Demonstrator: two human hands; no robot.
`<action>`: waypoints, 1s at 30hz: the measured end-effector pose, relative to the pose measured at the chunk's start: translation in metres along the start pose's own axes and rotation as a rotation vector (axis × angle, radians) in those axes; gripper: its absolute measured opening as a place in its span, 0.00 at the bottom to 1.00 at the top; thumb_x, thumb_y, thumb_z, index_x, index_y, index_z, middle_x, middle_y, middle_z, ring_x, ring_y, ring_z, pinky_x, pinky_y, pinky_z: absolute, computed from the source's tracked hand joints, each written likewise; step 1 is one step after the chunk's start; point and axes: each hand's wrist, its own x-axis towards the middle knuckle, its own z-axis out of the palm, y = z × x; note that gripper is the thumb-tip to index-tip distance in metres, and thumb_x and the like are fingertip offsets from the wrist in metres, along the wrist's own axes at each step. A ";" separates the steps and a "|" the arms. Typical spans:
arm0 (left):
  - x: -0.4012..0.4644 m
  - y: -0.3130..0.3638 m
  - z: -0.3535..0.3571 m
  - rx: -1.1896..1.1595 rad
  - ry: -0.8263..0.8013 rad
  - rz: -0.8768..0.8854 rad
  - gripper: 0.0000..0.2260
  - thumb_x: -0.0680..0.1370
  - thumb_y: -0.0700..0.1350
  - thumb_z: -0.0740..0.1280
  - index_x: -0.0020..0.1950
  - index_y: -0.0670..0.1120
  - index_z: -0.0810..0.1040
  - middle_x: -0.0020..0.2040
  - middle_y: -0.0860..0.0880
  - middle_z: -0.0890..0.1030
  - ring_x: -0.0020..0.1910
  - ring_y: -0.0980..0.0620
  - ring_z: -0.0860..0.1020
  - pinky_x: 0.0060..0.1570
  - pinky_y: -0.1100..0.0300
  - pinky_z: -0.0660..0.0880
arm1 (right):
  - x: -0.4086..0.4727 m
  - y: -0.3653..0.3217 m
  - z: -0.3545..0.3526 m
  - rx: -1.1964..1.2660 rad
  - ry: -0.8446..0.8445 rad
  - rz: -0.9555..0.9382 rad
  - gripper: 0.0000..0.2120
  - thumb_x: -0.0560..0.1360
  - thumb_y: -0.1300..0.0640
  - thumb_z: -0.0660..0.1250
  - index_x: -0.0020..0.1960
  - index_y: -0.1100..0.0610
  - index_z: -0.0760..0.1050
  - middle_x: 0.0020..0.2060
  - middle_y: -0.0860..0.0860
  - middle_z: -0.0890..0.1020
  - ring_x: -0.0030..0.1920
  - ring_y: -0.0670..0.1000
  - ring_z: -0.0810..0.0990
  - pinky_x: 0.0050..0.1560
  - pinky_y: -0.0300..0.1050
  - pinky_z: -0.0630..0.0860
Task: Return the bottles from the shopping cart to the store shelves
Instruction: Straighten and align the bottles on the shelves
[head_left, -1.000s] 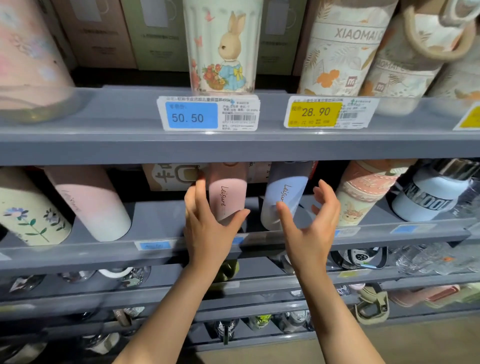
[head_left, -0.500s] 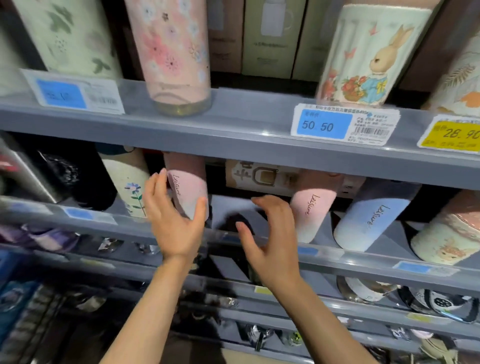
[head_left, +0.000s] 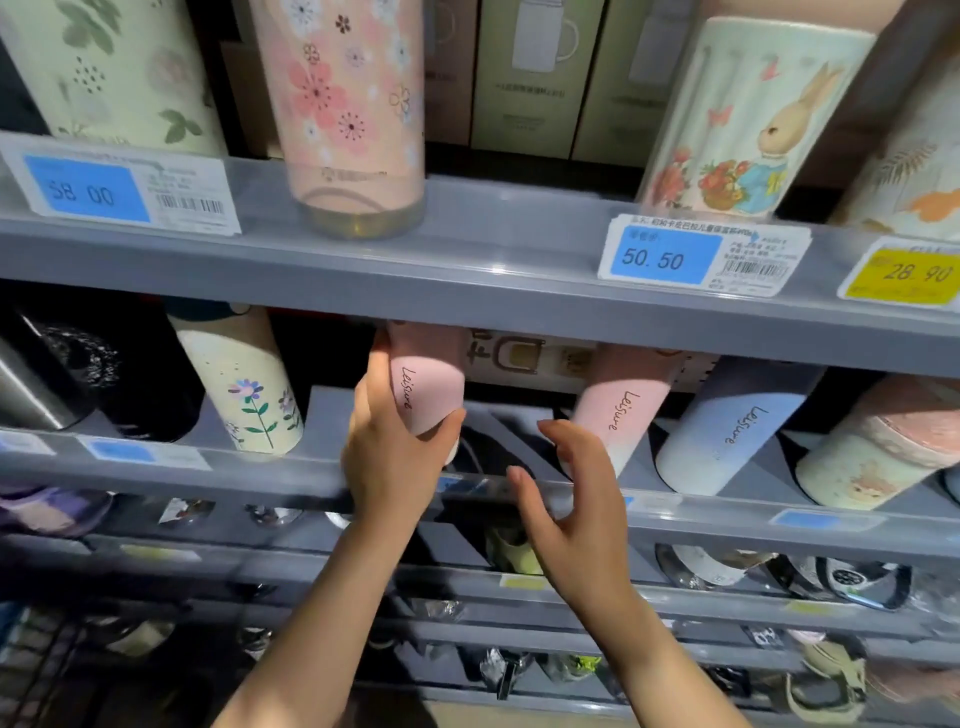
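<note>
My left hand grips a pink "Leisure" bottle standing on the middle grey shelf; fingers lie along its left side and the thumb wraps its lower right. My right hand hovers just to the right with fingers loosely curled and holds nothing. It sits in front of a second pink "Leisure" bottle. A blue "Leisure" bottle stands further right. The tops of all three are hidden behind the upper shelf edge.
A cream flower bottle and dark bottles stand left on the same shelf. The upper shelf holds floral and rabbit cups with price tags. Lower shelves carry more cups and straps. A cart's dark wire shows at bottom left.
The view has shifted left along the shelf. My left hand moved from the middle pink bottle to the left one and closed round it. My right hand left the blue bottle and followed leftward.
</note>
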 end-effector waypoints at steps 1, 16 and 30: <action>-0.004 0.004 0.004 0.014 -0.027 0.019 0.44 0.68 0.52 0.77 0.74 0.54 0.52 0.67 0.38 0.73 0.59 0.33 0.76 0.49 0.43 0.74 | -0.001 0.000 -0.007 -0.001 0.078 -0.023 0.17 0.75 0.53 0.68 0.62 0.52 0.70 0.57 0.45 0.74 0.60 0.47 0.74 0.59 0.47 0.73; -0.029 0.038 0.048 0.040 -0.140 0.065 0.43 0.69 0.55 0.75 0.76 0.46 0.55 0.71 0.38 0.68 0.61 0.32 0.73 0.50 0.42 0.72 | 0.033 0.050 -0.038 -0.129 0.091 0.333 0.41 0.68 0.49 0.76 0.72 0.57 0.58 0.64 0.54 0.75 0.63 0.56 0.74 0.58 0.56 0.75; -0.047 -0.027 -0.002 -0.202 0.079 0.333 0.15 0.77 0.43 0.66 0.62 0.39 0.75 0.55 0.48 0.75 0.51 0.53 0.79 0.51 0.59 0.78 | -0.002 0.026 -0.039 -0.018 0.306 0.078 0.22 0.73 0.53 0.69 0.64 0.56 0.68 0.54 0.51 0.72 0.52 0.50 0.74 0.50 0.45 0.74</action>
